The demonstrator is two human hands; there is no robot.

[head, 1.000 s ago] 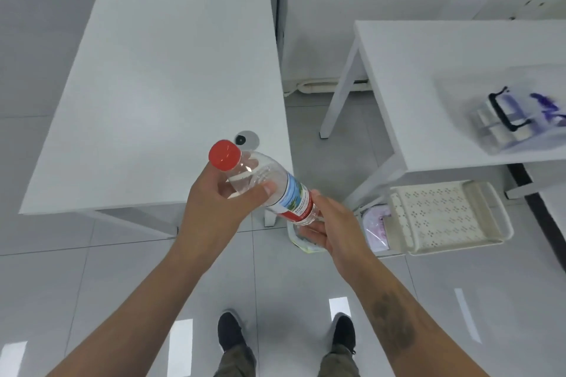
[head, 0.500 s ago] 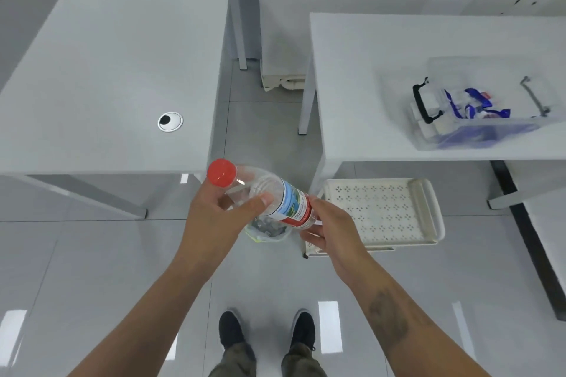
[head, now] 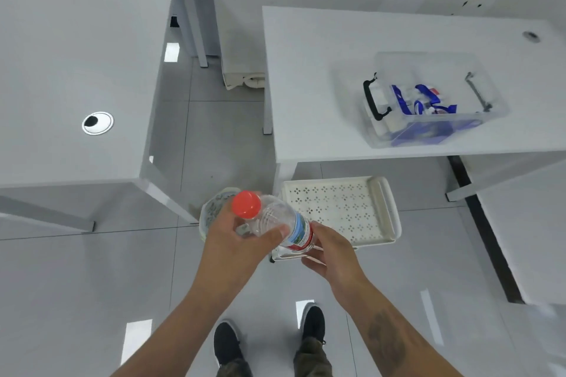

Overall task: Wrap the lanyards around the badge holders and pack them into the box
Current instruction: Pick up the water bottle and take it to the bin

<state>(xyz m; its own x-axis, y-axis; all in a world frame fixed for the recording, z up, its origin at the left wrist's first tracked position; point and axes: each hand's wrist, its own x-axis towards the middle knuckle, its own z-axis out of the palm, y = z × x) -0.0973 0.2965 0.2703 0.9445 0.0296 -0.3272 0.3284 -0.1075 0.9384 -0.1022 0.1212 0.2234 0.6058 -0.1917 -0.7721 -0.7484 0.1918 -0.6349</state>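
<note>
While both hands are busy: left hand [head: 228, 242] and right hand [head: 332, 252] are gripping a water bottle [head: 275, 222].
Progress: blue lanyards [head: 424, 101] are lying in the clear box [head: 435, 128]; wrapping state unclear.

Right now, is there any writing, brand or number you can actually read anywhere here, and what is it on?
None can be read.
Bottle label: blue, white and red print, too blurred to read.
Items in the clear box: red and blue markings, too small and blurred.
Tables, tray and floor: no text seen.
</note>
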